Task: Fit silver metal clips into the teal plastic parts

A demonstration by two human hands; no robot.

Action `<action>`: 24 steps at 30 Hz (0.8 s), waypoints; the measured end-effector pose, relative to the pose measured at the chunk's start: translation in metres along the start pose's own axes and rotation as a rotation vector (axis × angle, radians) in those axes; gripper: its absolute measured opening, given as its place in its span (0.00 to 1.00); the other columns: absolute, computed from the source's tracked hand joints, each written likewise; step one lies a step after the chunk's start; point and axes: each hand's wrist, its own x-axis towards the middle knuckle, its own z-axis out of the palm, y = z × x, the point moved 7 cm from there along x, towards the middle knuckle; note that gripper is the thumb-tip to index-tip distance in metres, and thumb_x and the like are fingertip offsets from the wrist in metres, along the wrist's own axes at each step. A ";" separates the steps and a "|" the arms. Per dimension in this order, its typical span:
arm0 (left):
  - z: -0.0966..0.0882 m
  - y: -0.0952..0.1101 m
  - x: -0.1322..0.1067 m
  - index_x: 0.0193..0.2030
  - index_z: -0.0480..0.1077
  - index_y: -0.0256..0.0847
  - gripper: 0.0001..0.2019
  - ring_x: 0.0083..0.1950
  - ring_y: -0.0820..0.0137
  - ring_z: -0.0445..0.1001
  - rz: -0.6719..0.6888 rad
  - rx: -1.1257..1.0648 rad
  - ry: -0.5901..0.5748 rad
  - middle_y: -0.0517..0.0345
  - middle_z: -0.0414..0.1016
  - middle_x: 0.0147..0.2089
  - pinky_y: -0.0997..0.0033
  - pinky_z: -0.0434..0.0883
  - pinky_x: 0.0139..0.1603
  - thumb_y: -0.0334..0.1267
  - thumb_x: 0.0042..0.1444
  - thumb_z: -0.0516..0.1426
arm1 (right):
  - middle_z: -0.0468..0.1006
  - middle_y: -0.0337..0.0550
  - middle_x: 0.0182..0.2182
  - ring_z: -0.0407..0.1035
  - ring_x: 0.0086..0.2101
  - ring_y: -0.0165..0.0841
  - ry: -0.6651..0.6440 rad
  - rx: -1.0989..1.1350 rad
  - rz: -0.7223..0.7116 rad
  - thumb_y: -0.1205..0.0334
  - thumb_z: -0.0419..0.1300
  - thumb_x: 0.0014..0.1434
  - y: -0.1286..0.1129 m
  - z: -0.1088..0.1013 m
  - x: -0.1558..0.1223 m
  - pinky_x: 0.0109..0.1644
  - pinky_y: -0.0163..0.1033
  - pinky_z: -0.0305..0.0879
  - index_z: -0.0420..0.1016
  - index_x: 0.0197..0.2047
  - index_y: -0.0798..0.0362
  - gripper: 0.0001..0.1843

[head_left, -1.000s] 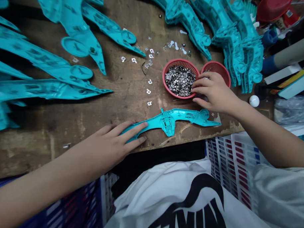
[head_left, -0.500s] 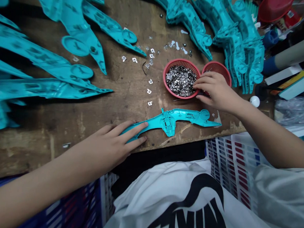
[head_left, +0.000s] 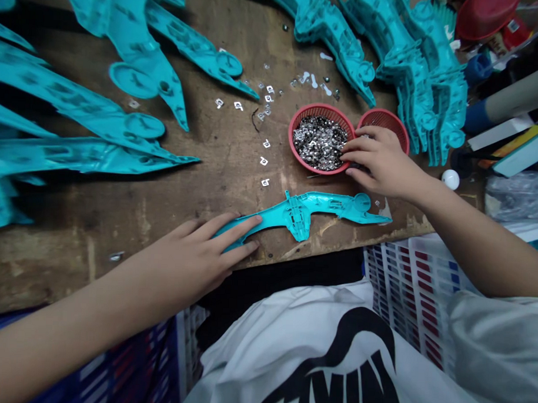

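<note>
A teal molded plastic part (head_left: 297, 217) lies along the near edge of the wooden table. My left hand (head_left: 210, 246) rests on its left end with fingers spread out flat, covering that end. My right hand (head_left: 379, 158) is over the gap between two red plastic baskets. Its fingers are bent, the thumb stands apart from them, and nothing shows between them. Fingertips reach the rim of the left basket (head_left: 292, 149), which is full of small shiny metal clips (head_left: 321, 141). The right basket (head_left: 389, 120) is partly covered by this hand, and its contents are mostly hidden.
Long teal parts (head_left: 69, 100) lie at the left, and stacked ones (head_left: 401, 65) at the back right. Several loose metal clips (head_left: 264, 161) are scattered mid-table. A white ball-like object (head_left: 450, 179) sits at the right. Below the table edge stands a white plastic crate (head_left: 407, 277).
Almost nothing differs. My right hand has shifted very slightly at the baskets; my left hand and the teal part stay in place.
</note>
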 end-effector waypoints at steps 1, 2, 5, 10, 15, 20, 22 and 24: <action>0.000 0.000 0.000 0.75 0.83 0.56 0.27 0.76 0.40 0.82 -0.002 -0.002 -0.007 0.47 0.72 0.88 0.44 0.86 0.60 0.35 0.71 0.68 | 0.90 0.53 0.64 0.69 0.73 0.68 0.000 0.000 0.003 0.56 0.64 0.74 0.000 0.000 0.000 0.78 0.82 0.59 0.92 0.65 0.42 0.22; 0.001 0.000 0.000 0.75 0.83 0.56 0.27 0.76 0.39 0.81 -0.004 -0.005 -0.010 0.47 0.72 0.88 0.43 0.86 0.60 0.35 0.71 0.68 | 0.90 0.52 0.63 0.70 0.73 0.68 0.001 0.003 0.006 0.56 0.64 0.74 0.000 0.001 0.000 0.78 0.82 0.59 0.92 0.65 0.42 0.22; 0.001 0.000 0.000 0.75 0.83 0.55 0.27 0.76 0.39 0.81 -0.004 -0.003 -0.005 0.47 0.72 0.88 0.43 0.86 0.60 0.37 0.71 0.69 | 0.91 0.52 0.63 0.71 0.72 0.67 0.017 0.024 0.019 0.55 0.63 0.74 0.001 -0.001 0.002 0.77 0.81 0.60 0.93 0.64 0.42 0.21; 0.004 0.000 -0.002 0.76 0.82 0.55 0.29 0.76 0.38 0.82 0.002 0.012 -0.003 0.46 0.71 0.89 0.42 0.87 0.60 0.35 0.70 0.69 | 0.91 0.53 0.60 0.78 0.66 0.62 0.097 0.079 0.018 0.55 0.63 0.76 -0.003 -0.013 0.004 0.75 0.75 0.68 0.93 0.60 0.44 0.18; 0.008 0.000 -0.003 0.80 0.79 0.58 0.44 0.79 0.37 0.80 0.014 0.047 -0.042 0.47 0.64 0.92 0.42 0.88 0.61 0.19 0.59 0.66 | 0.93 0.51 0.54 0.85 0.56 0.55 0.205 0.117 0.106 0.58 0.63 0.78 -0.009 -0.036 -0.002 0.66 0.67 0.80 0.93 0.57 0.41 0.15; 0.007 -0.011 -0.002 0.82 0.77 0.60 0.42 0.87 0.42 0.73 -0.029 -0.078 -0.048 0.54 0.64 0.93 0.43 0.87 0.72 0.20 0.66 0.62 | 0.93 0.49 0.49 0.86 0.50 0.50 0.108 0.153 0.036 0.55 0.64 0.79 -0.026 -0.034 -0.003 0.59 0.57 0.83 0.93 0.57 0.42 0.14; 0.007 -0.017 -0.002 0.85 0.73 0.60 0.45 0.91 0.45 0.67 -0.026 -0.143 -0.036 0.57 0.64 0.93 0.43 0.83 0.80 0.18 0.66 0.58 | 0.93 0.49 0.50 0.86 0.49 0.47 0.014 0.195 -0.096 0.56 0.63 0.81 -0.038 -0.026 -0.002 0.58 0.53 0.82 0.93 0.55 0.43 0.14; 0.008 -0.022 -0.002 0.86 0.72 0.59 0.47 0.93 0.48 0.63 -0.024 -0.189 -0.037 0.59 0.63 0.93 0.42 0.79 0.85 0.17 0.65 0.55 | 0.92 0.49 0.50 0.86 0.47 0.43 -0.076 0.250 -0.214 0.59 0.61 0.82 -0.048 -0.018 -0.004 0.55 0.49 0.81 0.93 0.53 0.45 0.15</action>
